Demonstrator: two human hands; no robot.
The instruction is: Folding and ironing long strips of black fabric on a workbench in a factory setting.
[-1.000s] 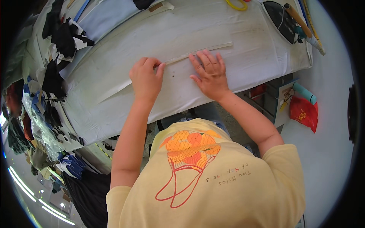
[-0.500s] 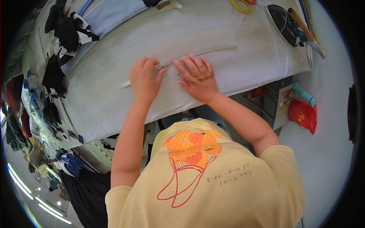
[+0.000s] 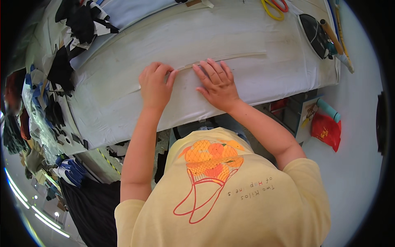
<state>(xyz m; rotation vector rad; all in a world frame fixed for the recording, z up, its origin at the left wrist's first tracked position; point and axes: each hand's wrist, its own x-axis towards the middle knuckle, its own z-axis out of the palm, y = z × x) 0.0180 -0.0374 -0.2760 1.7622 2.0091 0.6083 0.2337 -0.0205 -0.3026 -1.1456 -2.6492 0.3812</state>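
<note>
A narrow, pale strip that looks like cloth (image 3: pixel 242 55) lies in a slight curve across the white-covered table (image 3: pixel 279 76). My left hand (image 3: pixel 156 84) has its thumb and forefinger pinched together at the strip, and a short end of it shows past the hand on the left. Flat beside it, my right hand (image 3: pixel 218 84) rests with fingers spread, the fingertips on the strip's near edge. What lies under the right palm is hidden.
At the far right stands a dark iron (image 3: pixel 312 37) with a wooden handle. Yellow-handled scissors (image 3: pixel 273 10) lie at the back. Black fabric scraps (image 3: pixel 82 26) are heaped at the left, near light blue cloth (image 3: pixel 135 10). A red bag (image 3: pixel 326 129) hangs below the table's right side.
My left thumb and forefinger have closed together on the strip. The right hand stays spread in nearly the same place on it. The whole view has shifted a little.
</note>
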